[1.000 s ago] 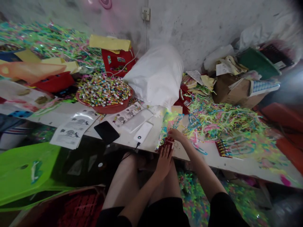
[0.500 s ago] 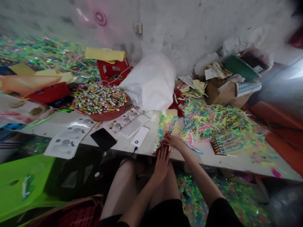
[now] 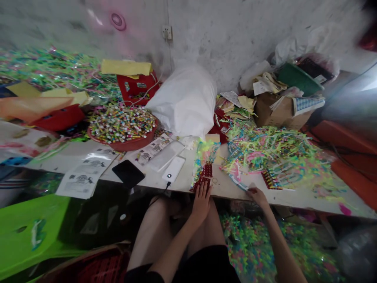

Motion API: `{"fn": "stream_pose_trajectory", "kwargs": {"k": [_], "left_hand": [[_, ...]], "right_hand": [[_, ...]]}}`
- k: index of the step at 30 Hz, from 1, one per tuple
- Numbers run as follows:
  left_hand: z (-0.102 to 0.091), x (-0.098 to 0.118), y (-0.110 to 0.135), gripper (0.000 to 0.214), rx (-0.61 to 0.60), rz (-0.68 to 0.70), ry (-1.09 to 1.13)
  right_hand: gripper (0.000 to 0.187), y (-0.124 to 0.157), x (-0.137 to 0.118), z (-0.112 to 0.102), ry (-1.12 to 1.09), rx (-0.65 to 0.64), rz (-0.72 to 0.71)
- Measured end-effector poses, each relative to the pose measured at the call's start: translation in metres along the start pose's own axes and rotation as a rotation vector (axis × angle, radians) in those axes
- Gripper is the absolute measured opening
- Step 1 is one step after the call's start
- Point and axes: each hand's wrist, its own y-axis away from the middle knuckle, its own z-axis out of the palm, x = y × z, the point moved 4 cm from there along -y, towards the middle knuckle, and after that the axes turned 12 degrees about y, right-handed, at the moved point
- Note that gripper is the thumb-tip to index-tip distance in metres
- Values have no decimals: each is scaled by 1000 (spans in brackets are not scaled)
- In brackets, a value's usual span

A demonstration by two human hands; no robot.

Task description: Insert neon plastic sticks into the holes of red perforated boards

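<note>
A small red rack (image 3: pixel 205 175) with coloured bits on it lies at the front edge of the white table (image 3: pixel 224 189). My left hand (image 3: pixel 201 201) rests at that edge, fingers stretched up against the rack's near end. My right hand (image 3: pixel 257 194) sits further right on the table edge, next to a second small red rack (image 3: pixel 270 180) and the big heap of neon plastic strips (image 3: pixel 271 153). Its fingers are curled; whether they hold anything is too small to make out.
A red basin of coloured sticks (image 3: pixel 122 125), a white sack (image 3: pixel 185 101), a black phone (image 3: pixel 128 173), a white power bank (image 3: pixel 173 169) with cable and printed sheets (image 3: pixel 85 175) lie on the table. Boxes (image 3: pixel 278 110) stand at the back right. A green stool (image 3: pixel 28 232) is at left.
My right hand has left the red rack and moved right and nearer, to the table edge by the second rack. My left hand stays at the first rack.
</note>
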Motion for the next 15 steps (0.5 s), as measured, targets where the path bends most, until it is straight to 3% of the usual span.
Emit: {"fn": "stream_pose_trajectory", "kwargs": {"k": [3, 6, 11, 15], "left_hand": [[0, 0, 0, 73, 12, 5, -5], [0, 1, 1, 73, 12, 5, -1], [-2, -1, 1, 78, 20, 15, 32], [-9, -6, 2, 75, 24, 24, 125]], "right_hand": [[35, 6, -10, -7, -315, -11, -112], [47, 17, -40, -27, -549, 58, -241], [44, 41, -121, -53, -620, 135, -430], [39, 52, -172, -40, -690, 98, -536]]}}
